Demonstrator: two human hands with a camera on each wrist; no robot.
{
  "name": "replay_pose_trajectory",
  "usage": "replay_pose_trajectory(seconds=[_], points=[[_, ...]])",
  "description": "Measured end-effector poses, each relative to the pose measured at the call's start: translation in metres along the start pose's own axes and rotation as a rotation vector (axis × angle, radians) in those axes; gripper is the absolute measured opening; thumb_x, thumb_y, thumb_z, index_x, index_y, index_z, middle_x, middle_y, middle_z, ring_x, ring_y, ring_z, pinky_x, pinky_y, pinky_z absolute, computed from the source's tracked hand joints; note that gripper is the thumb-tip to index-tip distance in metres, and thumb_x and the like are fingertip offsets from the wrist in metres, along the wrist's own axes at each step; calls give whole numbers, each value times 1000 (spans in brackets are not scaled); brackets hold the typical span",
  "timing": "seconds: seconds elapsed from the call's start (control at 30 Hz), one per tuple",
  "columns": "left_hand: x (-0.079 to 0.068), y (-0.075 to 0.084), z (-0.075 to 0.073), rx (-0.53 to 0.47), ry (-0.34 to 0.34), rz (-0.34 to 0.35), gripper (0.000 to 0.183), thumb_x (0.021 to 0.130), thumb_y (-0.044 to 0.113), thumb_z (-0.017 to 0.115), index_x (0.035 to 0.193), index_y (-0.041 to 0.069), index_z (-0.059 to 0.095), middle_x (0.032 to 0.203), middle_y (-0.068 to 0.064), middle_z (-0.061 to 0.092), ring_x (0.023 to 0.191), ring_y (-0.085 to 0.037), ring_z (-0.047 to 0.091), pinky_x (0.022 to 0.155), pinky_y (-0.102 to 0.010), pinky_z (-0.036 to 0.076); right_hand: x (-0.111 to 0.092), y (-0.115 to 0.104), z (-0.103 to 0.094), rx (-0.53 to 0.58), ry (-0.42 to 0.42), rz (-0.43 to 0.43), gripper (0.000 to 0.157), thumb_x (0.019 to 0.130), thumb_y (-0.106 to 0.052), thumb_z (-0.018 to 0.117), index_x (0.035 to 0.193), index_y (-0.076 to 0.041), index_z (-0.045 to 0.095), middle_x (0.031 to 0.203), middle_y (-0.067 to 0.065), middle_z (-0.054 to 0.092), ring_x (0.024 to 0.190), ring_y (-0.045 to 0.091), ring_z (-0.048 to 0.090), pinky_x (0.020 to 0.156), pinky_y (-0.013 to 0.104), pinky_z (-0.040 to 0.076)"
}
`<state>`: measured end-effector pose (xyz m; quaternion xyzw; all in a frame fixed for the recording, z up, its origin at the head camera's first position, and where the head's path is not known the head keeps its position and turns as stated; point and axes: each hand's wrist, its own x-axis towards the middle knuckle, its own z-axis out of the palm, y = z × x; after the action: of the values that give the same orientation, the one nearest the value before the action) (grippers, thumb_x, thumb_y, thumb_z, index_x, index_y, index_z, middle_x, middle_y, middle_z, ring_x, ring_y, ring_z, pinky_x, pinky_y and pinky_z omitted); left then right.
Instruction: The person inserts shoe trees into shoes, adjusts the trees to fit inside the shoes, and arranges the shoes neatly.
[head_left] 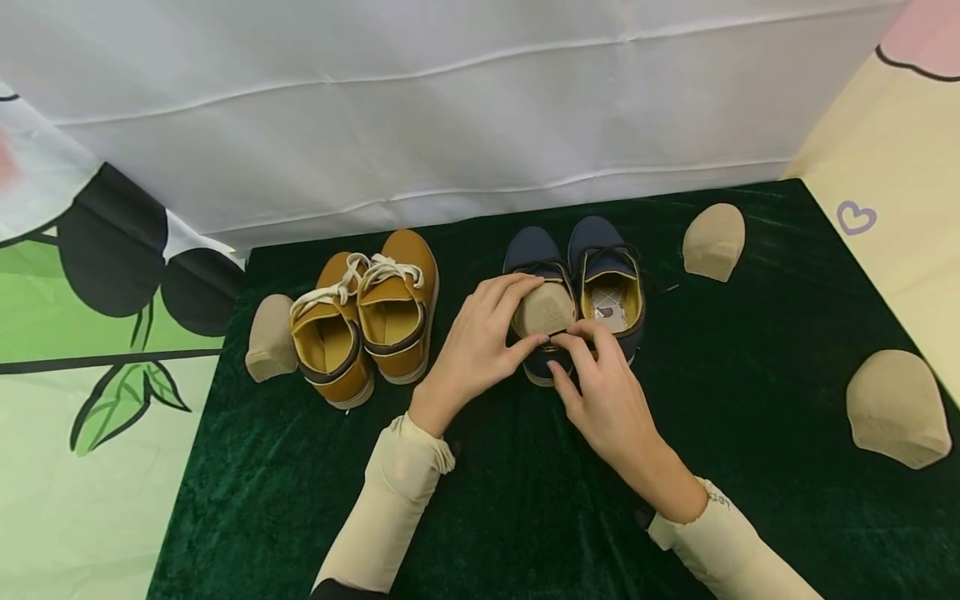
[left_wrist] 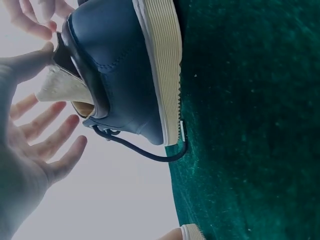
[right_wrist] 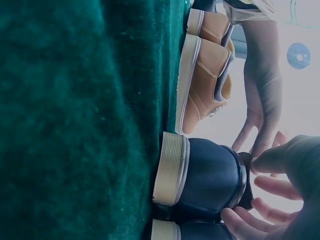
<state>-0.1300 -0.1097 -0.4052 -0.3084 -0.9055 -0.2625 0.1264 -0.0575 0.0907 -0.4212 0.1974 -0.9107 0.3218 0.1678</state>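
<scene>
A pair of navy lace-up shoes (head_left: 598,239) stands side by side on green velvet cloth. In the left shoe's opening sits a beige shoe insert (head_left: 545,311). My left hand (head_left: 476,333) spans this insert, fingertips along its front left edge and thumb at its heel end. From behind, my right hand (head_left: 606,400) pinches the dark heel collar (right_wrist: 245,175) between thumb and fingers. In the left wrist view, the insert (left_wrist: 65,87) rises at a tilt out of the opening. The right navy shoe's printed insole (head_left: 609,307) shows.
Tan shoes (head_left: 390,321) with white laces stand to the left, beside another beige insert (head_left: 272,337). Two more lie on the right, a far one (head_left: 714,242) and a nearer one (head_left: 898,408). A white curtain (head_left: 450,142) hangs behind the velvet-covered table (head_left: 517,500).
</scene>
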Motion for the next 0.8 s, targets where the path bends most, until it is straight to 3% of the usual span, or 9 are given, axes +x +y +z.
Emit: replay_pose_trajectory(seconds=[0.23, 0.8], points=[[2, 1, -1, -17, -3, -5, 66, 94, 31, 80, 150, 13, 52, 148, -9, 56, 132, -26, 56, 103, -46, 50, -3, 3, 5, -18, -10, -30, 27, 97, -14, 74, 123, -7, 69, 131, 12, 62, 129, 32, 54, 109, 50, 50], [8, 3, 2, 81, -4, -10, 58, 92, 28, 82, 143, 14, 59, 142, -7, 57, 129, -26, 54, 99, -47, 49, -2, 4, 6, 4, -23, -40, 24, 97, -10, 74, 121, -7, 69, 127, 12, 63, 126, 32, 52, 111, 51, 45]])
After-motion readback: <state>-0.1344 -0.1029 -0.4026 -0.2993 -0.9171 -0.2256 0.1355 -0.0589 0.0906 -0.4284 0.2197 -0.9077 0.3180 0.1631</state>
